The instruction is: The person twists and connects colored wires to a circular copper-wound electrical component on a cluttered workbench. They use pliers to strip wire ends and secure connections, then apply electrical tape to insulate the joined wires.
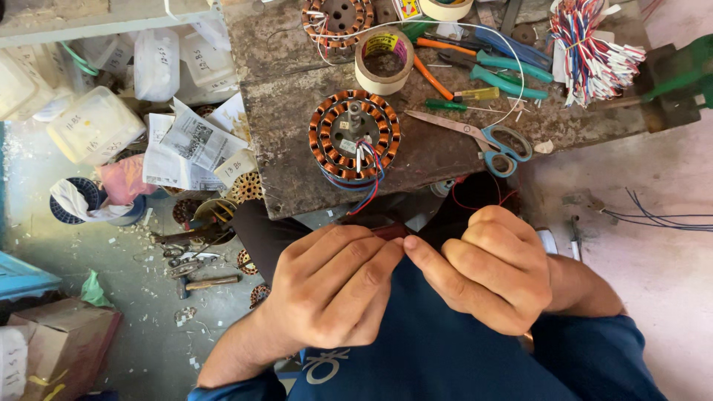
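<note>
left hand (330, 286): fingers curled, thumb and forefinger pinched on a small dark reddish piece (388, 231) at the fingertips; held low, in front of the bench edge.
right hand (486, 267): fingers curled into a loose fist, forefinger tip touching the left hand's fingertips at the same reddish piece; how much of the piece it grips cannot be told.
reddish piece: mostly hidden between the two hands, only a short dark red strip shows above the left fingers; kind cannot be told.
stator (354, 137): round, copper-wound, upright on the bench (431, 160) just beyond the hands; red, blue and white leads hang from its front over the bench edge toward the hands.
scissors (483, 137): blue-handled, lying flat to the right of the stator, blades pointing left.
tape roll (383, 61): beige, flat on the bench behind the stator.
second stator (338, 18): at the far bench edge, partly cut off.
pliers (486, 63): green and blue handles, orange-handled tool beside them, right of the tape roll.
wire bundle (590, 48): red, white and blue cut leads, far right of the bench.
floor, left (111, 245): white plastic jars, crumpled newspaper, scattered hand tools and scraps.
clothing: blue sleeves and lap below the hands.
</note>
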